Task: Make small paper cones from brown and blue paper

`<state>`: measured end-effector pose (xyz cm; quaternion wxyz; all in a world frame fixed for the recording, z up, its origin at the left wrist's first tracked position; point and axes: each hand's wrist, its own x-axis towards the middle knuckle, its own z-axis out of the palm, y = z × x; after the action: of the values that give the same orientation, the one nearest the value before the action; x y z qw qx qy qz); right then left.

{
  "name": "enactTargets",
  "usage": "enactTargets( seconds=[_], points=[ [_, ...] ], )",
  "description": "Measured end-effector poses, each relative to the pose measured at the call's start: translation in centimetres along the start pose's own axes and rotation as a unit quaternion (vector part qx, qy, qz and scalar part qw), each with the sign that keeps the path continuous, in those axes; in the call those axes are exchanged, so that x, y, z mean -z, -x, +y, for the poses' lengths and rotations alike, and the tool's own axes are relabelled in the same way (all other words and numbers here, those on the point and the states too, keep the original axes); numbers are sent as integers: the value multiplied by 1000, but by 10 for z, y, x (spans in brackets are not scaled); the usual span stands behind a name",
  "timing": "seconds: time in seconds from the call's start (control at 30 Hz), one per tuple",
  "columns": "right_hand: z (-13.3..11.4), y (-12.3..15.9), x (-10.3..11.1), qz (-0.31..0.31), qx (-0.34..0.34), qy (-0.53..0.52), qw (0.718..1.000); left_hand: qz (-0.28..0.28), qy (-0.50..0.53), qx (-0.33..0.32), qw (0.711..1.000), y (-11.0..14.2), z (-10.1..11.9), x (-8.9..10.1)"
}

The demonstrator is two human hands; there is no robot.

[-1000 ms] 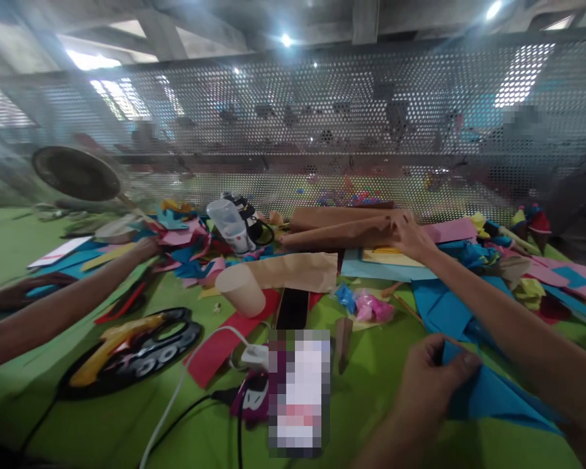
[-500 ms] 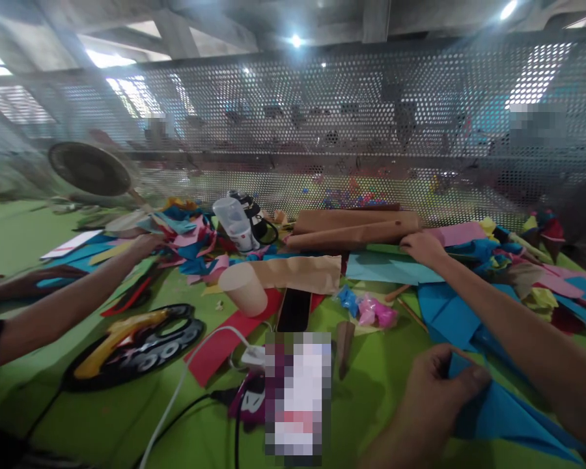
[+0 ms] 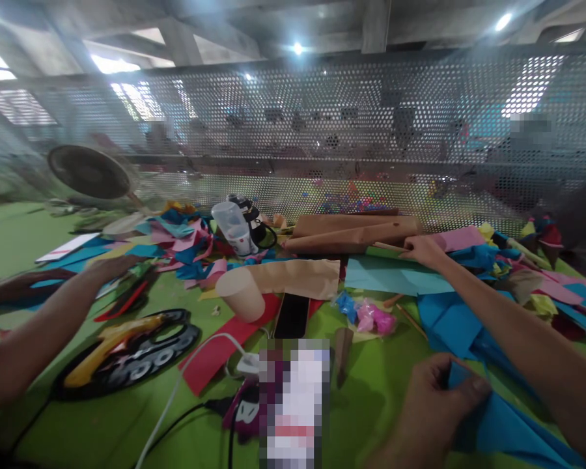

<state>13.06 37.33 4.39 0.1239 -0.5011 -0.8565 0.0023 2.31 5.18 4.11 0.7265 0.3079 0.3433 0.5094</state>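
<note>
My left hand is low at the right, its thumb and fingers pinched on a folded piece of blue paper that trails off to the right. My right hand reaches forward across the table. Its fingertips are closed on the end of a thin brown stick, just in front of the rolled brown paper. Below that hand lies a light blue sheet. More blue paper is under my right forearm. A small brown paper cone stands left of my left hand.
A co-worker's hands work among paper scraps at the left. Near the middle are a white cup, a dark phone, a clear bottle and cables. Pink and blue wrapped bundles lie nearby. A perforated metal screen stands behind.
My right hand has shifted slightly, and a thin stick now shows at its fingertips. My left hand stays on the blue paper. A co-worker's hand has drawn back left from the scraps.
</note>
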Motion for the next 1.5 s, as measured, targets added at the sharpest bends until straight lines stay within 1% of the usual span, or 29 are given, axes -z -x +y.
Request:
enactTargets(
  seconds=[0.17,0.3,0.37,0.5,0.57,0.6,0.67,0.73,0.83,0.93,1.07,1.27,1.37,1.5],
  points=[
    [-1,3,1,-12,4,-8,1000,3,2,12,1000,-1,0,0],
    [-10,12,1,-35,17,4,999,-1,11,8,1000,-1,-2,1],
    [-18,23,-2,-56,33,6,998,2,15,11,1000,-2,-3,1],
    [-38,58,-11,-99,87,6,991,8,21,15,1000,-2,-4,0],
    [-44,70,-14,-93,122,48,987,-2,20,10,1000,-2,-4,0],
    [-46,72,-14,-82,128,72,986,-3,18,9,1000,-2,-4,0],
    [-47,68,-11,-57,119,111,985,0,9,12,1000,-3,-2,0],
    [-45,57,-6,-41,92,122,987,8,-1,17,1000,-3,-1,0],
    [-45,43,-1,-46,69,137,987,8,-9,11,1000,-3,-1,0],
    [-51,39,0,-62,64,148,985,4,-9,1,1000,-2,-2,0],
    [-53,35,4,-40,26,166,985,-6,3,5,1000,-1,-4,-1],
    [-37,8,22,27,-57,172,983,-7,0,9,1000,0,0,-1],
    [-29,-2,26,40,-76,161,983,-1,0,17,1000,0,0,-1],
    [-24,-6,27,47,-91,144,984,-5,-1,22,1000,0,-1,-1]
  ],
)
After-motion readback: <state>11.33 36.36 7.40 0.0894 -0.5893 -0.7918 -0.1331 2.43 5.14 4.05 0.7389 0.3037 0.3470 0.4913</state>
